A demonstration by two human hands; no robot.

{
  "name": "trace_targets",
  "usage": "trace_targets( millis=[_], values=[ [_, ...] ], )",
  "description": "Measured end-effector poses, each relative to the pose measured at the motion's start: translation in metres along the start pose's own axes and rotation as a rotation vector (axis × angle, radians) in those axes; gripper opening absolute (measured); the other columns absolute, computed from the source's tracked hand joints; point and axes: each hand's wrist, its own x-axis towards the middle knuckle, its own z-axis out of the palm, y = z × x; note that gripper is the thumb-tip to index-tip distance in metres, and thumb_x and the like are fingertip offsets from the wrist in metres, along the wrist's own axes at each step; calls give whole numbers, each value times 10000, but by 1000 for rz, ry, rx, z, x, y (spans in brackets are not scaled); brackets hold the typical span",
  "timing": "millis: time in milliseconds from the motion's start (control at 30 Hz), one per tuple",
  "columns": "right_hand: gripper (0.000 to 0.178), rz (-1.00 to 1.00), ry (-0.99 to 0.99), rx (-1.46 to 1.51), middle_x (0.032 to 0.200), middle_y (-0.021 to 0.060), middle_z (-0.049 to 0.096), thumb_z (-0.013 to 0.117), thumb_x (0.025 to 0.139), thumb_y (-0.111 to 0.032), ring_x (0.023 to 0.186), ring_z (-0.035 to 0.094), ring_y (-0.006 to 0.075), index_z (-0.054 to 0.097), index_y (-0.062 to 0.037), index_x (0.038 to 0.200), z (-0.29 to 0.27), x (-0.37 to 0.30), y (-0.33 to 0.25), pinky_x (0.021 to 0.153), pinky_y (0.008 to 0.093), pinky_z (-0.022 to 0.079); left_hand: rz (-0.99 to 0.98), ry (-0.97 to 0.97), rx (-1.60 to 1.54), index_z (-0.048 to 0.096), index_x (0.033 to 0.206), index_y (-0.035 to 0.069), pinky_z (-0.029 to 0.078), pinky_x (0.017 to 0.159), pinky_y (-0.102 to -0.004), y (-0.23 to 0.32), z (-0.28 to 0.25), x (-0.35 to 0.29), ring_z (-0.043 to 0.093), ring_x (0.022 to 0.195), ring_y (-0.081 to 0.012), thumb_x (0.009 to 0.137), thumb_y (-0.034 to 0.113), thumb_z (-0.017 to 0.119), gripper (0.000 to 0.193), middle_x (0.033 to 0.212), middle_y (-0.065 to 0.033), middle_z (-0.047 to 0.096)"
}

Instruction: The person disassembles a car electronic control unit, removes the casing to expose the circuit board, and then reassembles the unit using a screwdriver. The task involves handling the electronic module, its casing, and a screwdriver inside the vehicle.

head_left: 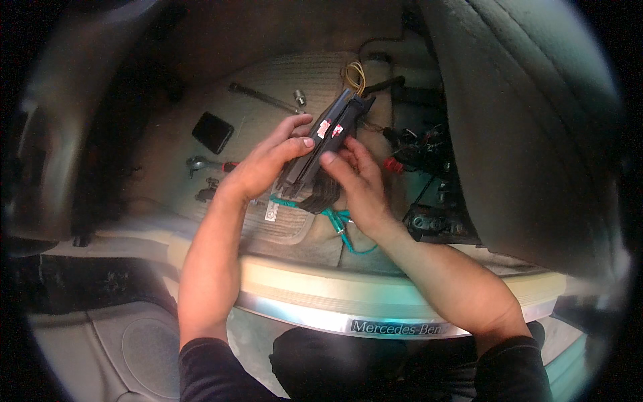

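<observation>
Both my hands hold a long black plastic housing [348, 110], tilted with its far end to the right. A lengthwise gap runs down it, and small red-and-white stickers sit on either side of the gap. My left hand [264, 161] grips its left side, thumb on top. On its right side is my right hand [364, 187], thumb on the edge and the other fingers partly hidden underneath. Yellowish wires [355, 75] loop at the far end. Below the near end hangs a dark ribbed bundle [320, 199], close to a green lead [339, 226] on the carpet.
On the car's carpeted floor lie a ratchet [196, 165], an extension bar [264, 98], a socket [299, 97] and a dark phone-like slab [213, 132]. Dark wiring with a red connector [393, 165] is at right, beside a seat [542, 134]. A metal-trimmed door sill [288, 312] crosses in front.
</observation>
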Motion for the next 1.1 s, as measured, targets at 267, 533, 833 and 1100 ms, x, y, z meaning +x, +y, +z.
trace_targets(
  millis=[267,533,833,1100],
  values=[
    [874,82,-16,10,1365,194,434,717,777,-86,1185,538,285,231,-9,1498,-2,-5,4,984,409,486,-90,-57,-214,363,1476,46,395,1042,-339,-5,-8,2,519,1232,-237,921,354,582,672,1344,-173,550],
    [777,51,22,-28,1318,156,479,538,778,64,1141,560,247,256,-31,1496,-15,-5,16,972,350,482,-87,8,-95,411,1451,47,405,1022,-329,-6,-5,2,530,1186,-211,906,349,616,656,1290,-140,566],
    [775,44,40,-23,1267,85,546,478,723,145,1103,575,196,345,-45,1463,-11,-3,19,886,277,468,-107,24,87,396,1461,26,382,1025,-325,3,-2,-2,517,1190,-225,915,403,630,704,1260,-157,583],
    [763,40,-9,-66,1324,127,498,504,772,129,1147,555,233,284,-32,1485,-4,-5,11,978,335,472,-118,36,124,420,1444,24,389,1016,-323,6,-2,-1,519,1187,-222,902,397,636,692,1253,-155,587]
  ],
)
